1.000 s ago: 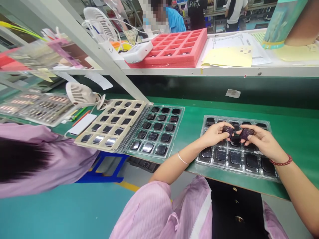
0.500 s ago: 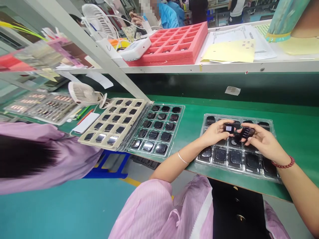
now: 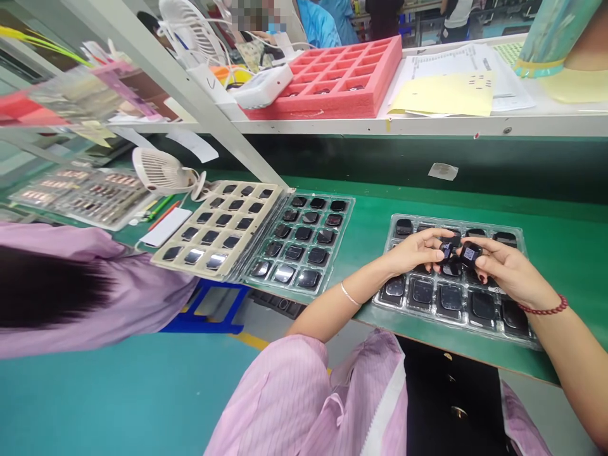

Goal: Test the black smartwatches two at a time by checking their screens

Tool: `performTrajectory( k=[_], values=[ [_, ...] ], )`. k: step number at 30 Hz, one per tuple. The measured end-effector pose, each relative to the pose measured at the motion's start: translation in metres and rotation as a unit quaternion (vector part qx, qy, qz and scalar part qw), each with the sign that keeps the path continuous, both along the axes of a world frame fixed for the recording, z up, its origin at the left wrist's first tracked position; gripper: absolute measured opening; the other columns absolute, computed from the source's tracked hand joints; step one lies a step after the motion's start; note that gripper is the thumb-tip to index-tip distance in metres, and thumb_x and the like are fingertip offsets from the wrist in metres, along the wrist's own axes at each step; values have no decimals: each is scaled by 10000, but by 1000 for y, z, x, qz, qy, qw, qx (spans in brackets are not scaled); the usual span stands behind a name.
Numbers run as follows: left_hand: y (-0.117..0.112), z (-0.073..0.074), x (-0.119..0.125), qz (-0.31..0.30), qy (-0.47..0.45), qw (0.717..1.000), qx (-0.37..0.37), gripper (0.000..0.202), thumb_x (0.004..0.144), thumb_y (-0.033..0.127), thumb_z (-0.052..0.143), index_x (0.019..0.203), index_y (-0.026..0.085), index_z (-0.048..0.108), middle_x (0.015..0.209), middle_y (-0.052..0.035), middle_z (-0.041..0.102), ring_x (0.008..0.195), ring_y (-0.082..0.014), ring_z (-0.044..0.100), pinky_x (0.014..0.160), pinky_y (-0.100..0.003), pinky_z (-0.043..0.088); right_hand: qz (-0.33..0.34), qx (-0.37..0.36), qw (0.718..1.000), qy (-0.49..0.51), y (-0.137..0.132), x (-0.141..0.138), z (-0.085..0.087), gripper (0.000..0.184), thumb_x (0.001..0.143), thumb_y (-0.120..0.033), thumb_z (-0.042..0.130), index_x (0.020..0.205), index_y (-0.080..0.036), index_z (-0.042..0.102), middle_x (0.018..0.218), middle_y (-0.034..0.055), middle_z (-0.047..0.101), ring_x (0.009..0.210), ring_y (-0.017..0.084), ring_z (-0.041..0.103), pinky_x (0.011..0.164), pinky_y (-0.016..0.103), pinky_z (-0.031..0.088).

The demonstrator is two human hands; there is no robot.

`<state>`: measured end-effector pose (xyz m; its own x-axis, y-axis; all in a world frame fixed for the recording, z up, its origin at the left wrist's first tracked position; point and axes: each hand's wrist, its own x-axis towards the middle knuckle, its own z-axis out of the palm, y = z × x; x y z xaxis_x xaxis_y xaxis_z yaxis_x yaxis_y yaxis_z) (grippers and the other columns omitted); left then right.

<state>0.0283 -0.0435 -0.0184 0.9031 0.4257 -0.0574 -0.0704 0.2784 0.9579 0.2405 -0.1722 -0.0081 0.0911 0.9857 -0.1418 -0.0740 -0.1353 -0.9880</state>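
Observation:
Over a clear plastic tray (image 3: 430, 313), my left hand (image 3: 417, 250) pinches a small black rounded-square watch case (image 3: 446, 252) that carries a white code label and is tilted sideways. Close beside it, my right hand (image 3: 513, 272) grips a second black watch case (image 3: 470, 254) between thumb and fingers, its code label facing up at me. The two cases are nearly touching; I cannot tell whether they meet. Beneath both hands, the tray's pockets hold several similar black pieces (image 3: 450, 297). My fingers and the cases hide the middle of the tray.
Left of my tray lies another clear tray (image 3: 323, 288) of black pieces, against a stack of cream trays (image 3: 187, 273). A co-worker's pink sleeve (image 3: 156, 297) is at far left. A small fan (image 3: 159, 171) stands behind. The shelf (image 3: 427, 126) above bears a red foam tray (image 3: 380, 95).
The case in my right hand has turned over, from a face with small marks to its code label. The left case has tilted and shifted slightly right.

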Motion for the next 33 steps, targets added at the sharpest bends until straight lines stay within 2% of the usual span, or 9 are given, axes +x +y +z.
performTrajectory(
  k=[2,6,12,25,33],
  values=[
    [0,-1,0,-6,2,1000,6,733,727,517,828,1338,211,562,986,-47,656,650,-112,665,582,-222,469,12,-1,1000,-8,0,0,-2,453,813,-404,828,1233,-272,724,782,0,665,549,120,526,528,282,527],
    [0,-3,1,-11,4,1000,9,734,722,533,827,1315,198,552,1000,-48,649,636,-107,663,580,-226,470,25,-5,999,-19,0,1,-6,457,830,-405,815,1257,-279,712,747,-13,644,539,116,522,529,275,512],
    [0,-2,1,-9,0,1000,6,685,737,507,824,1285,197,554,1003,-40,642,631,-105,667,583,-230,481,26,-2,999,-22,0,1,-5,464,822,-419,823,1256,-299,712,869,7,674,544,105,519,528,279,508],
    [0,-3,1,-11,-2,1000,-4,662,724,498,836,1246,193,568,986,-31,646,617,-93,665,589,-224,494,36,4,997,-65,0,1,-4,496,827,-457,799,1270,-262,691,708,-10,630,535,140,520,533,304,490],
    [0,-6,2,-9,4,1000,-7,689,706,494,849,1256,190,567,970,-29,653,608,-90,659,582,-210,487,41,24,993,-112,-2,-3,-7,518,865,-488,751,1325,-265,665,711,7,662,569,168,552,557,330,516]
  ],
)
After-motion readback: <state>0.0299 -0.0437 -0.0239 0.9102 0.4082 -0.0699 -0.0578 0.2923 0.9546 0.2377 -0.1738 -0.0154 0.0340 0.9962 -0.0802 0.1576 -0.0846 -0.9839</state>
